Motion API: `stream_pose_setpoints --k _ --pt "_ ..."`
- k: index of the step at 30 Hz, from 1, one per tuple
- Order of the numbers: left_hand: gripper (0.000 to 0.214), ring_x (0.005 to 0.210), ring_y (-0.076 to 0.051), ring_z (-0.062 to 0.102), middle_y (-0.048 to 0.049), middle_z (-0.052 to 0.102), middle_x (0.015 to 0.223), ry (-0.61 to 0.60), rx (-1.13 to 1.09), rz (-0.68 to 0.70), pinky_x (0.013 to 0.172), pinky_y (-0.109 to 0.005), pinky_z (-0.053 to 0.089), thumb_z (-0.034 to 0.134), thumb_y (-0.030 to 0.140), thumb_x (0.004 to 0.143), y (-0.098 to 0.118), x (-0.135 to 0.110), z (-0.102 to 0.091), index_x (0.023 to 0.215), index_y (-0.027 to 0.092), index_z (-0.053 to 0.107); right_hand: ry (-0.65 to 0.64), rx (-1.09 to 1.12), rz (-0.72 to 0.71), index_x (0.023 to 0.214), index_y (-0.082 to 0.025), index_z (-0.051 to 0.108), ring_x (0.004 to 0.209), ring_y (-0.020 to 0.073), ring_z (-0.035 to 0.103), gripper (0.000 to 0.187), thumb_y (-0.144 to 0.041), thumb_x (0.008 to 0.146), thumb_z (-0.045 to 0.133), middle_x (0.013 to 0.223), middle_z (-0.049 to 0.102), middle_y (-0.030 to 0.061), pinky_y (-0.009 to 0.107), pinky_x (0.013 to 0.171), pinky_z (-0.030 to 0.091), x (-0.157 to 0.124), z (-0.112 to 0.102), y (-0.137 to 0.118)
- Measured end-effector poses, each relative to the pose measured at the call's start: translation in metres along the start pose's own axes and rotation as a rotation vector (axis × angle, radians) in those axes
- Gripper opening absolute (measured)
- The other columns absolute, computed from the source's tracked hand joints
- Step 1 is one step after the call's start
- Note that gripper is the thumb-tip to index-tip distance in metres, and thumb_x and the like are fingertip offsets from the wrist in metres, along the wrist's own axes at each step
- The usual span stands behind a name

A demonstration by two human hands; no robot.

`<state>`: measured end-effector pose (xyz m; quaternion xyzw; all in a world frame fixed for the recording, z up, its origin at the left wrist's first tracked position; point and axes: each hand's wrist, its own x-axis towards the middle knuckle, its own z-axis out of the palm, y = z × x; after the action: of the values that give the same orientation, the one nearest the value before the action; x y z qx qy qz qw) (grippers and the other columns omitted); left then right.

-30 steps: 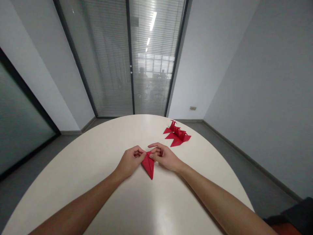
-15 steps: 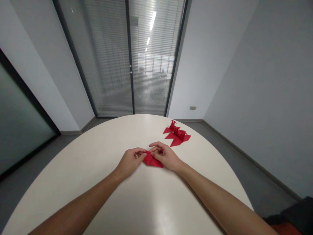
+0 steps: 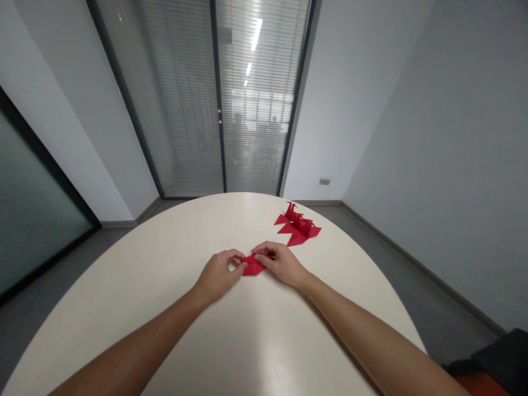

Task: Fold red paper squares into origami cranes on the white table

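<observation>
A folded piece of red paper [image 3: 252, 267] is held between my two hands just above or on the table; which of the two I cannot tell. My left hand [image 3: 221, 273] pinches its left corner between thumb and fingers. On the other side, my right hand [image 3: 284, 264] grips the upper right part with thumb and curled fingers, which hide that end of the paper. Beyond my right hand, several red origami cranes [image 3: 301, 226] sit close together, with pointed wings spread on the table.
The round cream-white table [image 3: 173, 236] curves away on both sides. Past its far edge stands a glass partition [image 3: 185, 137] with blinds, beside a white wall [image 3: 330, 110]. A dark and orange object [image 3: 490, 363], perhaps a chair, shows at the lower right.
The red paper has turned between my hands, and its lower right point no longer sticks out under my right hand. My right fingers have closed in more around it.
</observation>
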<state>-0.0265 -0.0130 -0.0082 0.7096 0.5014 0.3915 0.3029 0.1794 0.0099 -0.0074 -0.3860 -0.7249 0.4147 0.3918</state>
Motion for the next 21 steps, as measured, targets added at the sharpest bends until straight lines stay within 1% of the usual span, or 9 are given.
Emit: stream_pose_setpoints --k 3,4,6,8,10,13,15,17,21 --pt "0.013 0.07 -0.02 0.067 -0.0034 0.074 0.075 0.049 -0.022 -0.052 0.068 -0.03 0.049 0.064 0.028 0.077 0.0 0.001 -0.001 0.083 0.019 0.071 0.076 -0.023 -0.014 0.102 -0.02 0.07 0.09 0.0203 0.065 0.022 -0.034 0.085 0.068 0.1 0.072 0.0055 0.034 0.083 0.049 0.001 0.0 0.003" --pt "0.014 0.069 -0.02 0.067 -0.0032 0.074 0.074 0.075 -0.047 -0.074 0.067 -0.03 0.049 0.064 0.03 0.077 -0.001 0.002 -0.001 0.083 0.019 0.071 0.104 -0.029 -0.006 0.106 -0.021 0.069 0.09 0.0198 0.064 0.026 -0.034 0.084 0.069 0.1 0.071 0.0052 0.034 0.082 0.048 0.001 0.0 0.004" --pt "0.016 0.067 -0.02 0.067 -0.0031 0.074 0.072 0.122 -0.1 -0.109 0.066 -0.03 0.049 0.065 0.032 0.076 -0.001 0.003 0.0 0.082 0.018 0.069 0.144 -0.004 0.033 0.115 -0.021 0.064 0.078 0.0173 0.061 0.038 -0.036 0.081 0.073 0.088 0.067 0.0019 0.032 0.074 0.048 0.001 0.0 0.005" --pt "0.017 0.066 -0.02 0.067 -0.0033 0.074 0.071 0.148 -0.145 -0.126 0.065 -0.029 0.05 0.066 0.033 0.074 -0.001 0.004 0.0 0.082 0.018 0.068 0.133 0.093 0.078 0.124 -0.02 0.058 0.064 0.0139 0.055 0.052 -0.037 0.078 0.076 0.07 0.057 -0.0047 0.029 0.064 0.044 0.002 0.001 0.007" --pt "0.017 0.066 -0.02 0.067 -0.0037 0.074 0.072 0.156 -0.183 -0.122 0.064 -0.029 0.049 0.066 0.033 0.073 0.002 0.004 0.0 0.081 0.018 0.067 0.092 0.228 0.098 0.131 -0.019 0.049 0.059 0.0119 0.051 0.066 -0.035 0.074 0.08 0.063 0.05 -0.0091 0.027 0.061 0.042 0.002 0.003 0.007" --pt "0.017 0.067 -0.019 0.067 -0.0039 0.074 0.073 0.162 -0.214 -0.099 0.062 -0.028 0.048 0.066 0.034 0.074 0.008 0.003 -0.001 0.08 0.018 0.065 0.039 0.368 0.095 0.136 -0.02 0.041 0.064 0.0125 0.058 0.08 -0.031 0.069 0.083 0.069 0.057 -0.0079 0.028 0.066 0.045 0.003 0.006 0.005" --pt "0.016 0.069 -0.019 0.067 -0.0041 0.074 0.075 0.161 -0.22 -0.084 0.064 -0.028 0.048 0.066 0.033 0.074 0.011 0.003 -0.002 0.081 0.019 0.065 0.012 0.39 0.097 0.136 -0.02 0.041 0.07 0.0143 0.062 0.079 -0.03 0.069 0.083 0.074 0.062 -0.0053 0.03 0.069 0.047 0.002 0.007 0.001" --pt "0.016 0.072 -0.019 0.068 -0.0044 0.074 0.078 0.153 -0.233 -0.073 0.067 -0.029 0.049 0.065 0.032 0.075 0.012 0.002 -0.001 0.083 0.018 0.064 0.003 0.375 0.106 0.134 -0.02 0.044 0.071 0.0156 0.064 0.074 -0.03 0.07 0.082 0.074 0.064 -0.0039 0.03 0.069 0.047 0.002 0.006 -0.002" --pt "0.018 0.079 -0.02 0.07 -0.0054 0.076 0.087 0.086 -0.249 -0.038 0.075 -0.031 0.052 0.064 0.028 0.076 0.008 0.001 0.002 0.091 0.018 0.067 0.038 0.379 0.103 0.129 -0.02 0.048 0.069 0.0155 0.064 0.069 -0.034 0.071 0.082 0.076 0.068 -0.0021 0.029 0.066 0.045 0.002 0.005 -0.001"
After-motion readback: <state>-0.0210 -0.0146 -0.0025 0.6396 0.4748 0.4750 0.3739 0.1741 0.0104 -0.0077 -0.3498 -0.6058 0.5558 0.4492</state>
